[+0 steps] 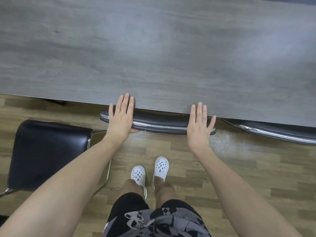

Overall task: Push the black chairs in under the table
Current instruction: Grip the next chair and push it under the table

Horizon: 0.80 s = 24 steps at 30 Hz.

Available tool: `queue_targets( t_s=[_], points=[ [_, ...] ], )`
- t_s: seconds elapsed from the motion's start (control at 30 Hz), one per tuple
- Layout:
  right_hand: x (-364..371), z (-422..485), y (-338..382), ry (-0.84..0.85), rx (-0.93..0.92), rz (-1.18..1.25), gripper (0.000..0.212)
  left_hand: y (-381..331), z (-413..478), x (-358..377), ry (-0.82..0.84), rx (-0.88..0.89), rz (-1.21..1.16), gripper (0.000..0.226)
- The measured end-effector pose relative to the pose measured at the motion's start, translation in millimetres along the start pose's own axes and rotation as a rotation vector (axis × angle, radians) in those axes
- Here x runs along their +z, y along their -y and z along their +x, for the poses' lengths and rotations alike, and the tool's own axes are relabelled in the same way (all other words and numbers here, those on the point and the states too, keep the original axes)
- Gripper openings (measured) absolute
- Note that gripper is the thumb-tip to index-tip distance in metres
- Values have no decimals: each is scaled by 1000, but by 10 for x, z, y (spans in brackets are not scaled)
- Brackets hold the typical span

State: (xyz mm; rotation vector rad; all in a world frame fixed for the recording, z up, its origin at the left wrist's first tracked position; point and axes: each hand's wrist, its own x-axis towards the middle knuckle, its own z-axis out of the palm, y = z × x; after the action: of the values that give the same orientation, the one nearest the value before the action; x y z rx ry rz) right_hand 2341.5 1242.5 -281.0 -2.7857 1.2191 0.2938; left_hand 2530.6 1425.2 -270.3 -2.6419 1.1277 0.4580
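Note:
A black chair (159,123) stands straight ahead with its seat hidden under the grey wooden table (153,57); only the padded backrest with its chrome rail shows at the table's edge. My left hand (120,117) lies flat over the left end of that backrest, fingers straight. My right hand (199,127) lies flat over the right end, fingers spread. A second black chair (47,154) stands out from the table at the left, its whole seat in view. The backrest of a third chair (273,132) shows at the table's edge on the right.
Wood-plank floor (239,168) runs along the table's near side. My feet in white clogs (150,170) stand just behind the middle chair. The left chair's chrome frame (108,168) is close to my left leg.

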Motion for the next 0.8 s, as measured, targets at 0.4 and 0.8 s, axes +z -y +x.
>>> queue_targets(
  t_s=[0.4, 0.8],
  points=[
    [-74, 201, -4, 84, 5, 3, 85, -21, 151, -104, 47, -25, 0, 137],
    [-105, 169, -72, 142, -37, -34, 90, -6, 132, -111, 55, 8, -51, 138]
  ],
)
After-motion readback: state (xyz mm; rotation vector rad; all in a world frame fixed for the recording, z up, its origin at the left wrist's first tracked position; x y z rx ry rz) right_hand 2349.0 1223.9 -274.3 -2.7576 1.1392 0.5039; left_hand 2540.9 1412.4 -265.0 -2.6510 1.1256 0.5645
